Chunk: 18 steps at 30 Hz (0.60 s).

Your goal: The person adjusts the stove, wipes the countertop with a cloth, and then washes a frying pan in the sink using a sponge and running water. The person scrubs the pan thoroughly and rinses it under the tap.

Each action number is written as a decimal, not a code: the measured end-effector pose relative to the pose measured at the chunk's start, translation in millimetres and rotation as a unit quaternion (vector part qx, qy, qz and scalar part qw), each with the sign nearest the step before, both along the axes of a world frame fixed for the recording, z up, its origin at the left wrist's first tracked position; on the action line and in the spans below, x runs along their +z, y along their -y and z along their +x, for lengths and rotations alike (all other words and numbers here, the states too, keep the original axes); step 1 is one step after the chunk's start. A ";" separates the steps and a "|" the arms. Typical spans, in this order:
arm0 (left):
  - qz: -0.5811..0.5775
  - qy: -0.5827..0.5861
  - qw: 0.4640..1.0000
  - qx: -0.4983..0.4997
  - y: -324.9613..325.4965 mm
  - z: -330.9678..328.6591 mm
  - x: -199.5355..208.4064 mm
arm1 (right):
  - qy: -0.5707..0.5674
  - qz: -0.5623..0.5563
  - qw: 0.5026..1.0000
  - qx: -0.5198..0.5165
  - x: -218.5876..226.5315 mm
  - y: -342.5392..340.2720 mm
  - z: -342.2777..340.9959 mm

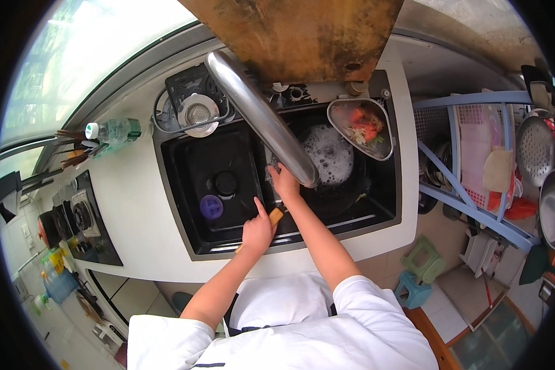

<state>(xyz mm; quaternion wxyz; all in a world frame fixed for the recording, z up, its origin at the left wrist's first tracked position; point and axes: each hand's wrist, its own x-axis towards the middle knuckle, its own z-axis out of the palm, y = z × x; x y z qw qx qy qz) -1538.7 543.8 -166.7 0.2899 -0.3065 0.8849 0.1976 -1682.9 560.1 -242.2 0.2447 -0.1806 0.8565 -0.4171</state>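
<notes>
Wok [336, 179], dark and full of white suds, wooden handle [275, 216] gripped

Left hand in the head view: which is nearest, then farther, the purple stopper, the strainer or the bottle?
From the left hand:
1. Purple stopper, in the sink just left of it.
2. Strainer, at the sink's back corner.
3. Bottle, lying on the counter, far left.

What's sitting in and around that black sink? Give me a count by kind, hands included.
Hands: 2, left hand and right hand
Wooden-handled utensil in the left hand: 1
Foamy black pan: 1
Corner strainer basket of food scraps: 1
Purple plug: 1
Round metal strainer: 1
Plastic bottle: 1
Total: 8
</notes>
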 end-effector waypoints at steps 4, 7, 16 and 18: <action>0.000 -0.013 1.000 0.015 -1.4 2.4 -6.4 | 0.028 0.070 0.988 0.131 22.7 -52.9 11.1; -0.005 -0.022 1.000 0.016 -4.5 5.4 -8.9 | 0.043 0.109 0.980 0.161 28.9 -88.8 14.8; -0.013 -0.015 1.000 0.001 -1.6 2.9 -5.4 | 0.016 0.078 0.988 0.130 12.6 -41.3 11.3; -0.010 -0.009 1.000 0.003 -3.0 1.8 -5.0 | 0.009 0.062 0.976 0.210 17.5 -91.1 6.6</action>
